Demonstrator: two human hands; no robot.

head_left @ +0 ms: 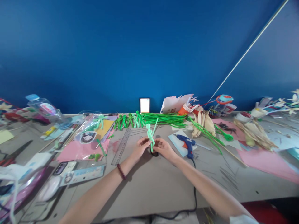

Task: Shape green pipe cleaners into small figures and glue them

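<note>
A light green pipe cleaner, bent and twisted with one straight end sticking up, stands between my two hands above the table. My left hand pinches it from the left side. From the right, my right hand has its fingers closed on the lower part. A dark round object, partly hidden, lies below the fingers. Behind the hands are several twisted green pipe cleaner pieces and a bundle of long green stems. To the right of my right hand rests a blue glue gun.
A metal ruler lies left of my hands. Farther left are a clear plastic bag, a phone and a bottle. Dried husks, scissors and pink paper lie right. The glue gun's cord runs toward the front edge.
</note>
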